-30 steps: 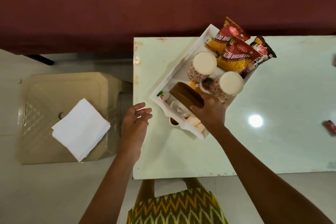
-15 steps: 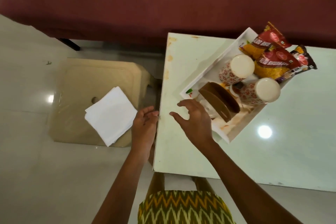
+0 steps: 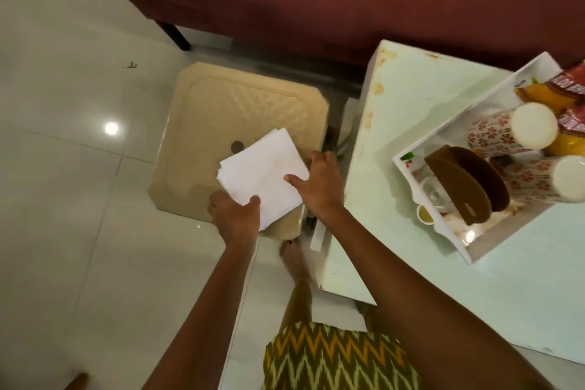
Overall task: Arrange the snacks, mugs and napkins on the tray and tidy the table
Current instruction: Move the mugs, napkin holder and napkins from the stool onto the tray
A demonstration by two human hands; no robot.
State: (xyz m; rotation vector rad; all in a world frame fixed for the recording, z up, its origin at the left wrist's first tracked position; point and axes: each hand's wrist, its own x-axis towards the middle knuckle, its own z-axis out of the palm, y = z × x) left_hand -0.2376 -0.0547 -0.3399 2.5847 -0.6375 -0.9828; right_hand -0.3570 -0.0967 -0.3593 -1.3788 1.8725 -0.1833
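Note:
A stack of white napkins (image 3: pixel 264 176) lies on a beige plastic stool (image 3: pixel 221 111) left of the table. My left hand (image 3: pixel 235 215) grips the stack's near corner, thumb on top. My right hand (image 3: pixel 319 185) holds its right edge, thumb on top. On the pale green table (image 3: pixel 411 263) stands the white tray (image 3: pixel 456 244) with a brown wooden napkin holder (image 3: pixel 468 187), two floral mugs (image 3: pixel 512 133) (image 3: pixel 550 179) and red and yellow snack packets (image 3: pixel 560 95), partly cut off at the right edge.
A dark red sofa (image 3: pixel 316 3) runs along the back, with one black leg on the white tiled floor (image 3: pixel 63 199). My bare foot (image 3: pixel 292 258) stands between the stool and the table's left edge.
My view has swung left toward the stool. My right hand left the napkin holder on the tray and both hands moved left onto the napkin stack and took hold of it.

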